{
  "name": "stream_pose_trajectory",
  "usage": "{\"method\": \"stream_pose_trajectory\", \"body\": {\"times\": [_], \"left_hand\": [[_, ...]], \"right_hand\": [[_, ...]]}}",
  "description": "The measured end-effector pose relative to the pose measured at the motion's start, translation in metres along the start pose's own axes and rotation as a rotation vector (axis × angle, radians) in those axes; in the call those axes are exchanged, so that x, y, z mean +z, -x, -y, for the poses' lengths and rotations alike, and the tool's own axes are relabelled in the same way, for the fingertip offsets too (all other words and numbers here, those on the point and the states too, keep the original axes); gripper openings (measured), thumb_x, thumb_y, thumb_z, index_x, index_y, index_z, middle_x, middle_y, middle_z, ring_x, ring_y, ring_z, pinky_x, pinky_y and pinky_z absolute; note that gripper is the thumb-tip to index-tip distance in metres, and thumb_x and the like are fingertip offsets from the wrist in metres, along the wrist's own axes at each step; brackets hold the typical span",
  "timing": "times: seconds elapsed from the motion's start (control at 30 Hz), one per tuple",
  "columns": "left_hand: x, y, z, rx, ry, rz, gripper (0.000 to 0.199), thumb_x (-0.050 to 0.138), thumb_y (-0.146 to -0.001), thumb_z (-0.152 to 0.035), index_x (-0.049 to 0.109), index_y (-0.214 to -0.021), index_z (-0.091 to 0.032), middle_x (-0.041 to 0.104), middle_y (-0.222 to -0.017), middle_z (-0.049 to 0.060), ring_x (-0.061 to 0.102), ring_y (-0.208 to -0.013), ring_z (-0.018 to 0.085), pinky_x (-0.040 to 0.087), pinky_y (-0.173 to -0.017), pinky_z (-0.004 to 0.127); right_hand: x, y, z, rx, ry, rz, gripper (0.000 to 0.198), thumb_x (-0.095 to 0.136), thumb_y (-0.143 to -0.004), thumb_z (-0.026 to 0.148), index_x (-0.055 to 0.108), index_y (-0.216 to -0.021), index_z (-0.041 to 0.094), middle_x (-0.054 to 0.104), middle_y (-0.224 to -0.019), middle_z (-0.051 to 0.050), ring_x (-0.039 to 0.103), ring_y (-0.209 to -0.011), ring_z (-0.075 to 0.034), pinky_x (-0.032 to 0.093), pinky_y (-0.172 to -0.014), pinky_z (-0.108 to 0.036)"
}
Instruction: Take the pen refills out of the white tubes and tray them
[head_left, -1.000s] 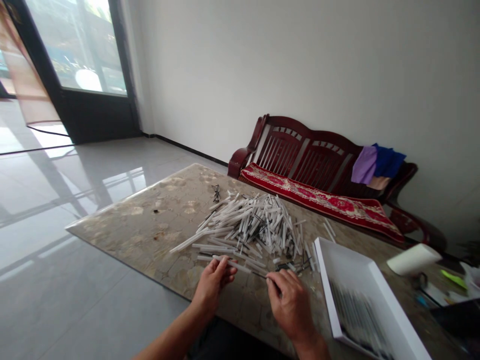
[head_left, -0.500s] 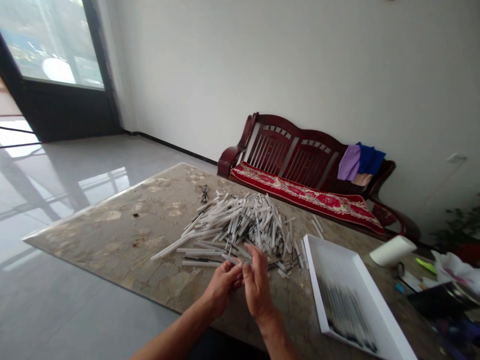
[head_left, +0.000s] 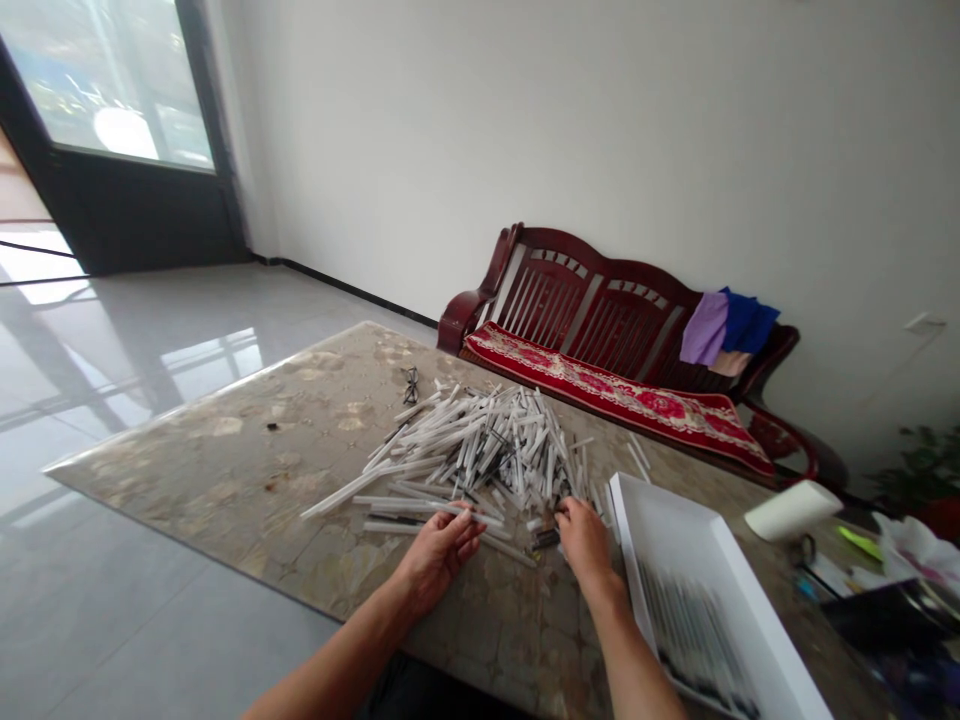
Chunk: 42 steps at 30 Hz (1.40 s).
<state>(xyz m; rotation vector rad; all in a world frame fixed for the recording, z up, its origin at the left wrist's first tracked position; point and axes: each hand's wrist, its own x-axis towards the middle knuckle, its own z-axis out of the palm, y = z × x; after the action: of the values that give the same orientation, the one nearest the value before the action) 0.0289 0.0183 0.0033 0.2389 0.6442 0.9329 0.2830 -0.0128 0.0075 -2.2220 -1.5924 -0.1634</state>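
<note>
A heap of thin whitish plastic tubes [head_left: 517, 430], with dark sticks among them, lies on the patterned table [head_left: 225, 480]. At the near edge of the heap, my left hand [head_left: 441, 550] is closed, thumb against fingers, on a slim white tube [head_left: 480, 516]. To the right, my right hand [head_left: 586, 540] has its fingertips bent together at the heap's near right edge, beside short dark pieces [head_left: 546, 538]. What those fingertips hold, if anything, is hidden. A white open box [head_left: 739, 570] stands right of my right hand, with a row of slender dark-ended sticks [head_left: 697, 630] inside.
Dark-framed glasses [head_left: 410, 385] lie behind the heap. A white roll [head_left: 793, 510], a dark cylinder [head_left: 877, 610] and a plastic bag [head_left: 919, 545] crowd the table's right side. Beyond the table stands a red wooden bench [head_left: 592, 300].
My hands were together in front of the heap and have parted. The right hand moved right to the heap's near right edge; the left stayed near its place, with a tube in its fingers.
</note>
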Motion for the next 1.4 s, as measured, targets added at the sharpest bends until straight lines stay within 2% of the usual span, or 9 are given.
{"method": "stream_pose_trajectory", "body": {"times": [0.23,0.33,0.47,0.9,1.03,1.13,1.23,1.33,1.4], "left_hand": [[0.000,0.001,0.002,0.030,-0.025,0.004,0.016,0.076,-0.082,-0.009,0.061,-0.086,-0.015,0.074,-0.076,0.002,0.076,-0.068,0.015,0.060,-0.057,0.017],[0.001,0.003,0.003,0.044,-0.046,0.000,0.017,0.077,-0.081,-0.009,0.062,-0.085,-0.014,0.074,-0.077,0.003,0.076,-0.068,0.016,0.060,-0.056,0.018],[0.001,0.004,0.004,0.061,-0.051,-0.010,0.012,0.073,-0.084,-0.006,0.063,-0.085,-0.013,0.074,-0.077,0.004,0.075,-0.067,0.015,0.060,-0.057,0.019],[0.004,0.002,0.002,0.052,-0.052,-0.023,0.013,0.073,-0.084,-0.005,0.063,-0.083,-0.013,0.072,-0.071,0.002,0.074,-0.064,0.013,0.060,-0.055,0.018],[0.003,0.002,0.002,0.050,-0.048,-0.021,0.013,0.073,-0.083,-0.006,0.063,-0.083,-0.013,0.072,-0.071,0.002,0.074,-0.064,0.014,0.060,-0.056,0.018],[0.003,0.002,0.003,0.055,-0.043,-0.009,0.013,0.074,-0.083,-0.007,0.062,-0.084,-0.014,0.073,-0.072,0.002,0.074,-0.065,0.014,0.060,-0.056,0.018],[0.003,0.002,0.003,0.054,-0.047,-0.011,0.013,0.073,-0.084,-0.006,0.062,-0.084,-0.013,0.073,-0.072,0.003,0.074,-0.065,0.014,0.060,-0.056,0.018],[0.003,0.001,0.003,0.053,-0.053,-0.008,0.014,0.075,-0.083,-0.007,0.062,-0.084,-0.013,0.074,-0.074,0.003,0.074,-0.065,0.014,0.060,-0.056,0.019],[0.002,0.001,0.004,0.060,-0.052,-0.003,0.016,0.077,-0.081,-0.008,0.062,-0.084,-0.013,0.074,-0.073,0.003,0.075,-0.065,0.014,0.060,-0.056,0.018]], "right_hand": [[-0.003,0.001,0.000,-0.020,0.110,0.032,0.013,0.057,-0.089,0.015,0.065,-0.081,0.022,0.071,-0.086,-0.007,0.068,-0.076,-0.019,0.037,-0.061,-0.026],[-0.005,0.008,0.001,-0.043,0.114,-0.002,0.012,0.053,-0.093,0.020,0.064,-0.090,0.022,0.072,-0.092,-0.007,0.069,-0.080,-0.019,0.039,-0.062,-0.026],[-0.005,0.012,0.000,-0.048,0.115,-0.033,0.018,0.050,-0.092,0.017,0.067,-0.095,0.022,0.074,-0.095,-0.007,0.069,-0.083,-0.018,0.042,-0.067,-0.026],[-0.008,-0.005,0.004,-0.064,0.175,0.173,0.015,0.060,-0.087,0.011,0.069,-0.084,0.023,0.071,-0.092,-0.003,0.068,-0.084,-0.017,0.039,-0.063,-0.024],[-0.013,-0.006,0.003,-0.057,0.150,0.185,0.011,0.062,-0.087,0.012,0.065,-0.085,0.022,0.070,-0.097,-0.005,0.069,-0.085,-0.017,0.040,-0.063,-0.023],[-0.016,-0.001,0.004,-0.039,0.111,0.164,0.010,0.055,-0.092,0.016,0.063,-0.091,0.021,0.071,-0.098,-0.007,0.070,-0.086,-0.019,0.044,-0.065,-0.024],[-0.016,0.012,0.015,0.002,-0.100,0.130,0.014,0.048,-0.094,0.021,0.061,-0.096,0.021,0.072,-0.092,-0.006,0.070,-0.081,-0.019,0.049,-0.067,-0.026],[-0.014,0.030,0.039,0.108,-0.630,0.130,0.015,0.053,-0.088,0.031,0.062,-0.092,0.020,0.071,-0.081,-0.005,0.069,-0.069,-0.020,0.053,-0.058,-0.027],[-0.013,0.042,0.059,0.174,-0.899,0.148,0.020,0.060,-0.082,0.037,0.064,-0.088,0.019,0.070,-0.075,-0.005,0.068,-0.063,-0.021,0.053,-0.052,-0.028]]}}
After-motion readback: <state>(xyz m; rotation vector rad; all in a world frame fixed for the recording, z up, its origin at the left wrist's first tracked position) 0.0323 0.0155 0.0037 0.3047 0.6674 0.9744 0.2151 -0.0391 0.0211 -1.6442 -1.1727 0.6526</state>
